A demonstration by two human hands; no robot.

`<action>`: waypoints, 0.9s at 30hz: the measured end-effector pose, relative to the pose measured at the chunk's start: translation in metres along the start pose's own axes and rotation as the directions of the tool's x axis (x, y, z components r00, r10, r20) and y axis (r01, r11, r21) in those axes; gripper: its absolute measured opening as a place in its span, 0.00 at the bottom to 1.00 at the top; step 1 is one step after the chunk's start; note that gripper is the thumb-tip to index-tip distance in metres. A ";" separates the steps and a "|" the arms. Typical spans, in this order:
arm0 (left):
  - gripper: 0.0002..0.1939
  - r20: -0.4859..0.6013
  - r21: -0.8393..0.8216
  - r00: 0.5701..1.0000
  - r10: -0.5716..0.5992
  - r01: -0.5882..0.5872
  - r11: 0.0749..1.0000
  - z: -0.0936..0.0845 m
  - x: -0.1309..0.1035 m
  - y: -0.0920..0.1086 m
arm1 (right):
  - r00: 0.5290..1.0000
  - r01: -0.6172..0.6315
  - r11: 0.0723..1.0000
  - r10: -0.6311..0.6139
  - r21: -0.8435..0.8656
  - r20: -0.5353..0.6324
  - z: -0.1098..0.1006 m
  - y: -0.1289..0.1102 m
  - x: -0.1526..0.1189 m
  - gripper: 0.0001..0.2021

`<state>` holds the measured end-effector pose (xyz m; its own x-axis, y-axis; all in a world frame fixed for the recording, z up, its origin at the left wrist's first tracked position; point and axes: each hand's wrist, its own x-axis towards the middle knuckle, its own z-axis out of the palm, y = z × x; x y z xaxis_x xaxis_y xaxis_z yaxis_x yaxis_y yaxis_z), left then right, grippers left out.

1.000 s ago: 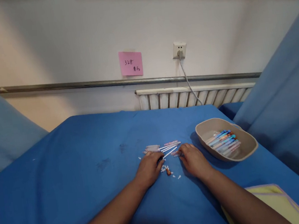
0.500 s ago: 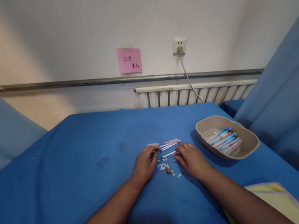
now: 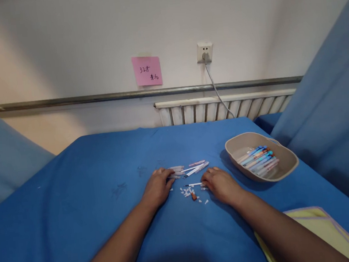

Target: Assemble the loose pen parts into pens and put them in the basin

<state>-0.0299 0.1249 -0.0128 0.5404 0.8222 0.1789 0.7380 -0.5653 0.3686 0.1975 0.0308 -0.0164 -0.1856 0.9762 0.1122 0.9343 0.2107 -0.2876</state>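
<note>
My left hand (image 3: 157,187) reaches the left end of some clear pen barrels (image 3: 176,169), its fingers closed at one of them. My right hand (image 3: 221,183) is pinched on a thin white pen refill (image 3: 193,184) with a dark tip that points left. Between the hands lie several small white tips (image 3: 186,192) and a small orange-brown piece (image 3: 193,196). White refills and pens (image 3: 197,169), one with a pink pattern, rest just beyond.
A beige basket (image 3: 285,166) holding several colored pens (image 3: 259,160) stands at the right on the blue cloth (image 3: 93,224). A yellow cloth (image 3: 324,231) lies at the lower right, partly under my right forearm. Blue curtains hang at both sides.
My left hand has moved left, away from the refills, and clear barrels now show beside its fingers. My right hand still holds the refill, which now lies more level.
</note>
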 end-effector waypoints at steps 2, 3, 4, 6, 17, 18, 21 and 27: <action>0.10 -0.001 0.026 1.000 0.023 -0.022 0.999 0.000 0.000 0.002 | 1.000 0.014 1.000 -0.014 0.004 0.003 -0.001 0.000 -0.001 0.11; 0.09 -0.003 0.028 0.999 0.036 -0.036 0.999 0.000 -0.001 0.003 | 1.000 0.016 1.000 -0.016 0.010 0.007 -0.001 0.000 -0.001 0.10; 0.08 -0.004 0.025 0.999 0.045 -0.045 0.999 -0.001 -0.001 0.003 | 1.000 0.013 1.000 -0.013 0.017 0.011 -0.002 0.001 -0.001 0.10; 0.07 -0.001 0.022 0.999 0.050 -0.050 0.999 0.000 -0.003 0.002 | 1.000 -0.003 0.999 0.002 0.034 0.019 -0.003 0.003 -0.001 0.09; 0.05 -0.021 0.030 0.998 0.052 -0.051 0.998 0.001 -0.007 0.005 | 0.997 -0.002 0.995 -0.005 0.101 0.073 -0.002 0.009 -0.002 0.06; 0.05 -0.034 0.021 0.998 0.045 -0.044 0.999 0.000 -0.009 0.007 | 0.997 -0.003 0.995 -0.004 0.102 0.074 -0.002 0.010 -0.002 0.06; 0.08 -0.071 -0.007 0.997 0.010 -0.011 1.000 -0.001 -0.017 0.017 | 0.997 0.002 0.995 -0.009 0.095 0.073 -0.002 0.011 -0.001 0.06; 0.12 0.009 -0.647 0.964 -0.266 0.209 0.734 0.005 -0.029 0.037 | 0.996 0.061 0.997 -0.064 0.047 0.062 -0.004 0.004 -0.001 0.09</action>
<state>-0.0163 0.0797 -0.0087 0.3280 0.9424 0.0660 0.3928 -0.1996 0.8977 0.2031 0.0302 -0.0136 -0.2633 0.9621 0.0708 0.9059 0.2718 -0.3249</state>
